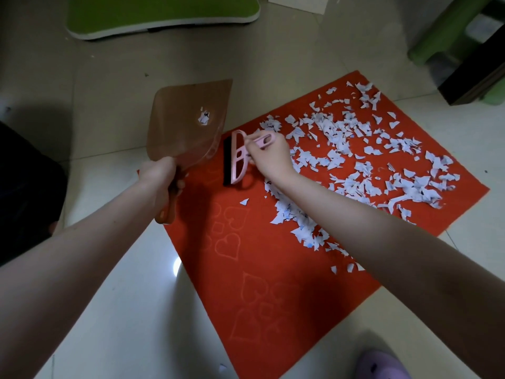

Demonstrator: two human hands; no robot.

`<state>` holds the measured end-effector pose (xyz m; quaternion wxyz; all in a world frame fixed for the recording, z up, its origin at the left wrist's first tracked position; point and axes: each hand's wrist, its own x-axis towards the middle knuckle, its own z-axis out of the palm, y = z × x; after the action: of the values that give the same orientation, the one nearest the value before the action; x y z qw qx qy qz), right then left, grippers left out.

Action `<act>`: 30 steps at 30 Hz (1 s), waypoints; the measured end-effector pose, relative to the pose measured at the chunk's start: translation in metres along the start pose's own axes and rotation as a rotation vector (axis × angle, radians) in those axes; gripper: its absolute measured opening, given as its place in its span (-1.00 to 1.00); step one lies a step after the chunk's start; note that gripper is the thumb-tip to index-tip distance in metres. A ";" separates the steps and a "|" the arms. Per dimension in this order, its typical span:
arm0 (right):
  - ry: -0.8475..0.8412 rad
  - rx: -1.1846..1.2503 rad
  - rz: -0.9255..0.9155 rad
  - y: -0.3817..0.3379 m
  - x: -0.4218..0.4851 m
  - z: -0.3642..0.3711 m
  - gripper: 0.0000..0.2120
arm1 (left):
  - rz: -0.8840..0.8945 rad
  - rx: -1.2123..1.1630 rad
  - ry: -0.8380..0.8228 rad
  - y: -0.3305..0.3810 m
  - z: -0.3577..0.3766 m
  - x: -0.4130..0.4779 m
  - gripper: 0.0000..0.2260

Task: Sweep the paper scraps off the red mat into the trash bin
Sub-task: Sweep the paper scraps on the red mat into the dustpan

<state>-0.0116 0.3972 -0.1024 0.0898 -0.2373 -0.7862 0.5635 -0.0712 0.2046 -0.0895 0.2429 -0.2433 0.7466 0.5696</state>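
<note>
Pink brush [238, 157] gripped in right hand [269, 154]; left hand [161, 173] fisted on raised dustpan [185, 124] handle.

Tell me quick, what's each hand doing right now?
Left hand: closed on the dustpan handle, pan lifted.
Right hand: closed on the pink brush, bristles on the red mat.
</note>
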 end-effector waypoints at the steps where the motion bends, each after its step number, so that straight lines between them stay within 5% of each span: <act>1: -0.003 0.011 0.033 0.002 0.005 0.002 -0.87 | 0.004 0.001 0.004 -0.001 0.000 -0.001 -0.84; 6: 0.067 -0.046 0.113 0.010 0.007 -0.027 -0.82 | 0.010 0.008 -0.014 -0.002 -0.001 -0.003 -0.86; 10: 0.164 -0.116 0.007 0.011 -0.009 -0.064 -0.89 | -0.002 0.024 -0.023 -0.003 -0.002 -0.001 -0.86; 20: -0.262 -0.145 -0.069 0.009 -0.055 -0.029 -0.90 | -0.018 0.025 -0.024 0.000 0.009 -0.004 -0.86; 26: -0.088 -0.354 -0.134 0.007 -0.048 -0.066 -0.88 | 0.006 0.043 -0.024 -0.001 0.009 -0.008 -0.83; 30: -0.099 -0.258 -0.171 -0.001 -0.055 -0.080 -0.88 | 0.005 0.061 -0.012 0.000 0.014 -0.014 -0.83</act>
<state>0.0692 0.4381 -0.0671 0.0676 -0.1510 -0.8729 0.4590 -0.0593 0.2192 -0.0835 0.2533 -0.2303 0.7627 0.5488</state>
